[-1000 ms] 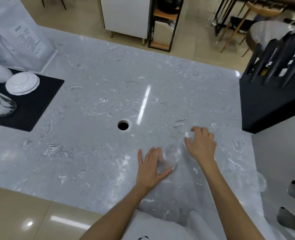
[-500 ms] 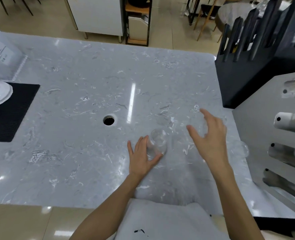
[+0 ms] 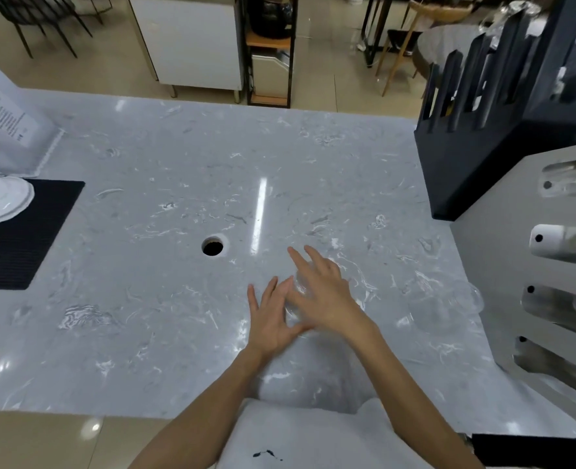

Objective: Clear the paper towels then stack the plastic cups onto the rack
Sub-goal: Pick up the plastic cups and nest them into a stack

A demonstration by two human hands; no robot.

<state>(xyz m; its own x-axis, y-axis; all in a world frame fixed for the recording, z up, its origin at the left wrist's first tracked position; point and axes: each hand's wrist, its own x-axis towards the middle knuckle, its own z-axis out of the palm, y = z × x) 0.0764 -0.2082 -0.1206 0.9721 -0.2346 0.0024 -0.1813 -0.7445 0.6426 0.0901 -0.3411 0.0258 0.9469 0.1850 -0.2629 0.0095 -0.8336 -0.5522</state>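
Note:
A clear plastic cup [image 3: 297, 288] lies on its side on the grey marble counter [image 3: 178, 164], close to the front edge. My left hand [image 3: 270, 321] holds it from the left, with the thumb under it and the fingers along its side. My right hand [image 3: 325, 294] lies over the cup from the right with its fingers spread; it is blurred. A second clear cup [image 3: 443, 304] lies alone to the right, next to the foot of the grey rack [image 3: 503, 265]. White pegs [image 3: 550, 240] stick out of the rack. I see no paper towels.
A round hole [image 3: 212, 247] opens in the counter just left of my hands. A black mat [image 3: 26, 238] with white plates [image 3: 2, 199] lies at the left edge. A black slotted holder [image 3: 482, 130] stands at the back right, behind the rack.
My right hand has swung back from the right, where it hovered open near the second cup, to the cup in my left hand. The view has shifted slightly.

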